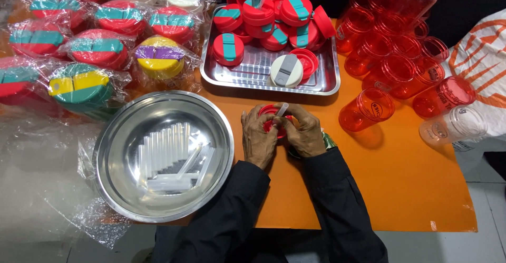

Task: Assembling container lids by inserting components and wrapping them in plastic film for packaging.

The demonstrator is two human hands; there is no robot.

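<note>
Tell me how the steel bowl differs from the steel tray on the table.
The steel bowl is round and deep, while the steel tray is rectangular and shallow. The bowl holds clear plastic tubes; the tray holds a pile of lids, mostly red with teal flaps, plus one white lid. The bowl sits nearer the person, by the left hand; the tray lies farther back. Both are shiny metal.

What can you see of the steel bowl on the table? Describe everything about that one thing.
The steel bowl is round, wide and shallow, of shiny silver metal with a rolled rim that mirrors the light. It sits upright on the orange table, partly over crinkled clear plastic wrap, left of the person's left hand, which does not touch it. Inside lies a loose heap of short clear plastic tubes, mostly side by side.
</note>
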